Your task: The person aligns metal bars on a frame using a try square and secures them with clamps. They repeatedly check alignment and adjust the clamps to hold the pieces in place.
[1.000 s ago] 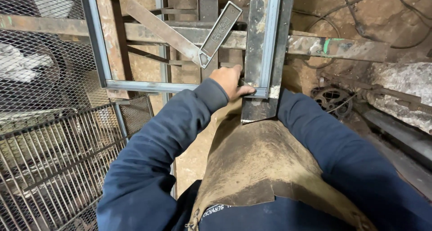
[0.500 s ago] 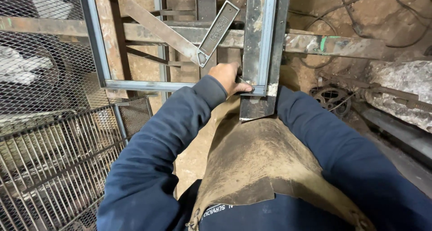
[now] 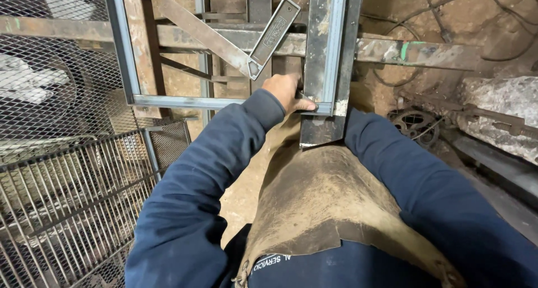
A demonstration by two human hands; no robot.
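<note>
Since the earlier frames, little is seen to have shifted: the left hand point(image 3: 288, 93) has been kept at the corner where the steel tube point(image 3: 324, 47) meets the crossbar point(image 3: 185, 102), with the thumb now laid flatter along the joint.

Head view: the left hand is seen closed against the corner, its fingers curled together and its thumb pressed on the crossbar's end, touching the tube. The right hand is hidden behind the tube and the leather apron point(image 3: 325, 209); only its blue sleeve point(image 3: 426, 187) is shown, so the state of its fingers cannot be told. The tube is stood upright at the middle of the view, its lower end resting just above the apron, its upper end cut off by the frame's edge. A try square point(image 3: 246, 38) is laid just above the left hand, its handle tilted up to the right and its blade running up to the left across rusty bars. Wire mesh panels point(image 3: 61, 192) are seen at the left.
</note>
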